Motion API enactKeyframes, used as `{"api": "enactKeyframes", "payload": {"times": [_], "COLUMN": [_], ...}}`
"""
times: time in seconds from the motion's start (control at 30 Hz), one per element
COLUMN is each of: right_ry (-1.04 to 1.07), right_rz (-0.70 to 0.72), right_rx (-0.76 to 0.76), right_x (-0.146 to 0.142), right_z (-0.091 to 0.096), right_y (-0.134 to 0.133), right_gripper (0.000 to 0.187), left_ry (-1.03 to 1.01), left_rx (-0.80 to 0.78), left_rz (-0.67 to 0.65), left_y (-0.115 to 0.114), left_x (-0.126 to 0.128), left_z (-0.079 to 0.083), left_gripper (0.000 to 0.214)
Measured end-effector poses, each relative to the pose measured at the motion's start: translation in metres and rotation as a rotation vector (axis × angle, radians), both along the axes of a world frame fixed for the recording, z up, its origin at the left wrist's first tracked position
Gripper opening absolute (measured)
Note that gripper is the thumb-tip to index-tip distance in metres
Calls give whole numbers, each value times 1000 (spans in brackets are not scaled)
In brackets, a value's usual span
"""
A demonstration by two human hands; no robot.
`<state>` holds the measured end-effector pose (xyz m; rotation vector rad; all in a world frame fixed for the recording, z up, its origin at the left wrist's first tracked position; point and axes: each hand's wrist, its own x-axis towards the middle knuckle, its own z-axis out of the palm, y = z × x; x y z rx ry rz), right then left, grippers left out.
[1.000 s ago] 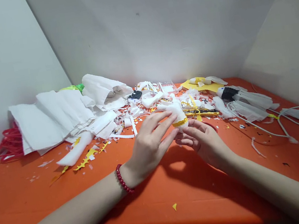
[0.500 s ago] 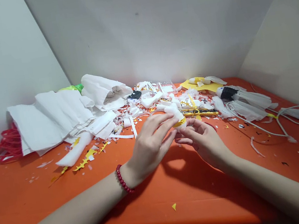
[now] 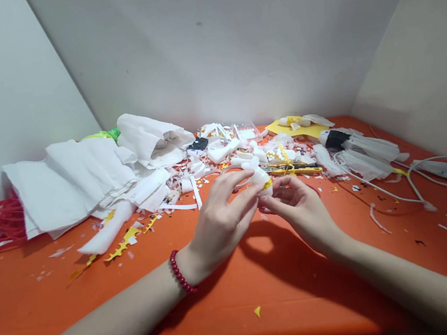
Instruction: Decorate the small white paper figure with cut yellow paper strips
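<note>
A small white foam piece with a yellow jagged band (image 3: pixel 260 176) is held above the orange table, between both hands. My left hand (image 3: pixel 225 213), with a red bead bracelet at its wrist, has its fingers closed against the piece's left side. From the right, my right hand (image 3: pixel 298 206) pinches at its lower end by the yellow band; the fingertips are partly hidden. Just behind the piece, a yellow-and-black cutter-like tool (image 3: pixel 294 168) lies among scraps.
White sheets (image 3: pixel 75 181) and a red cord bundle (image 3: pixel 3 218) lie at left. A foam strip (image 3: pixel 107 230) and yellow jagged cutouts (image 3: pixel 124 243) sit nearer. On the right are a white-and-black figure (image 3: pixel 336 140), white cord (image 3: pixel 381 189) and yellow paper (image 3: pixel 306 128). Walls enclose the table (image 3: pixel 189 322).
The view has shifted slightly. The right fingers have curled in closer around the lower end of the foam piece, and it has turned a little. Both hands keep hold of it.
</note>
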<state>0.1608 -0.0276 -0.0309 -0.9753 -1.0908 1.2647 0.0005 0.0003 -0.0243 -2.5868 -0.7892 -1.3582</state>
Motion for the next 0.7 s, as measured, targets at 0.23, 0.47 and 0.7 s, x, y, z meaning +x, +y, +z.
{"api": "enactKeyframes", "payload": {"times": [0.23,0.47,0.7], "right_ry": [-118,-309,-557], "right_rz": [-65,-125,-183], "right_rx": [103,257,473], "right_x": [2,4,10], "right_z": [-6,-9,-17], "right_y": [4,3,7], "right_gripper": [26,19,14], "left_ry": [17,46,-27], "left_rx": [-20,78,35], "left_rz": [60,72,103], "left_y": [-1,-1,0], "left_x": [3,2,1], "left_z": [4,2,15], "left_gripper": [37,36,33]}}
